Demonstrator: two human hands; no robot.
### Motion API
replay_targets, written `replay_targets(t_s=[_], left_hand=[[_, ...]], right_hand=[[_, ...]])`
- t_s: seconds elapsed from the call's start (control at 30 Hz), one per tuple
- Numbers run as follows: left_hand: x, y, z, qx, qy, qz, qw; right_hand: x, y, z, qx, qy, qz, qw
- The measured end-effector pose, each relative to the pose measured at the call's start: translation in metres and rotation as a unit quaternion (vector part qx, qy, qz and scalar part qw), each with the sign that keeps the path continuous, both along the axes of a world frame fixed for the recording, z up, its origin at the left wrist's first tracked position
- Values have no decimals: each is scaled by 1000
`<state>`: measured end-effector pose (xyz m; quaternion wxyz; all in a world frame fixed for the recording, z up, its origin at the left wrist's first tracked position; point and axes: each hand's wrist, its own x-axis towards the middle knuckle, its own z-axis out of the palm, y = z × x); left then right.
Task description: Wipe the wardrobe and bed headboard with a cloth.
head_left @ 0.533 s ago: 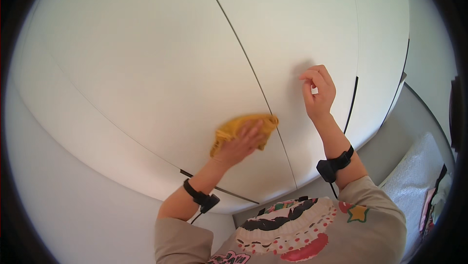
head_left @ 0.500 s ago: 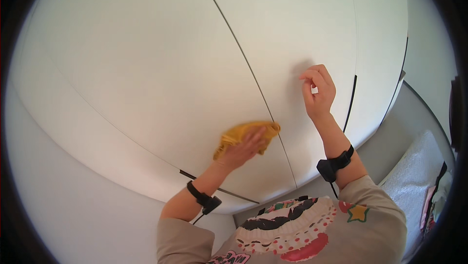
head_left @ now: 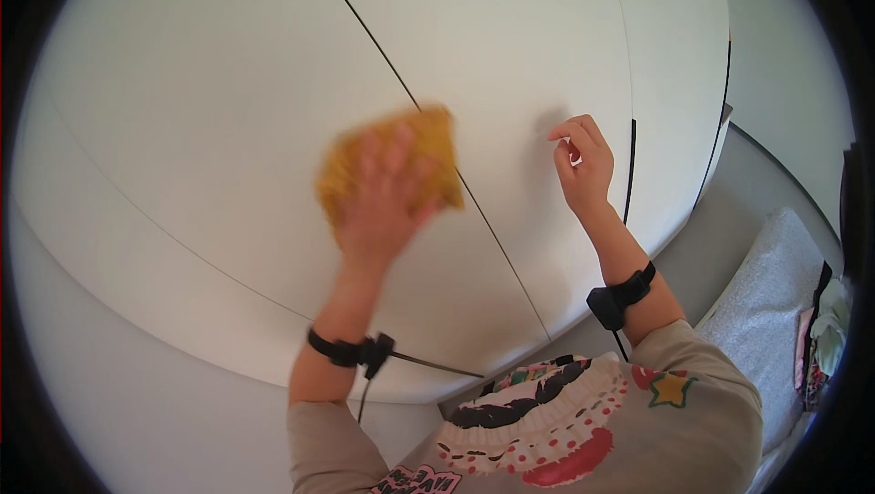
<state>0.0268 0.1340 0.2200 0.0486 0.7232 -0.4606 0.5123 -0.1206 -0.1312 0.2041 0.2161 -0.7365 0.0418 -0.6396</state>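
Note:
A mustard-yellow cloth (head_left: 342,170) lies against a white cupboard door (head_left: 210,75), bunched and reaching across the dark seam between two doors. Spread over it, my left hand (head_left: 378,211) presses it to the surface; hand and cloth are smeared by motion. Off to the right, my right hand (head_left: 583,161) is raised before the other white door (head_left: 519,47), its fingers loosely curled in toward the thumb. Nothing shows in it, and its shadow falls on the door beside it; whether it touches the surface I cannot tell.
A narrow black handle strip (head_left: 631,166) runs along the door's edge right of my right hand. Another dark strip (head_left: 437,365) lies near my left forearm. At the far right are a grey fluffy blanket (head_left: 761,284) and some piled fabrics (head_left: 825,330).
My left hand has swept up and to the left with the cloth, which now looks more spread out. My right hand keeps its curled shape, and the view has shifted slightly.

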Motion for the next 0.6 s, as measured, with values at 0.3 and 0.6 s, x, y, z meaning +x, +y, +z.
replay_targets(t_s=[0.3,0.6], left_hand=[[92,59,275,-225,-293,102,924],[36,-2,209,-102,-151,140,973]], right_hand=[[20,-14,9,26,-2,0,1000],[23,-8,13,32,-14,20,999]])
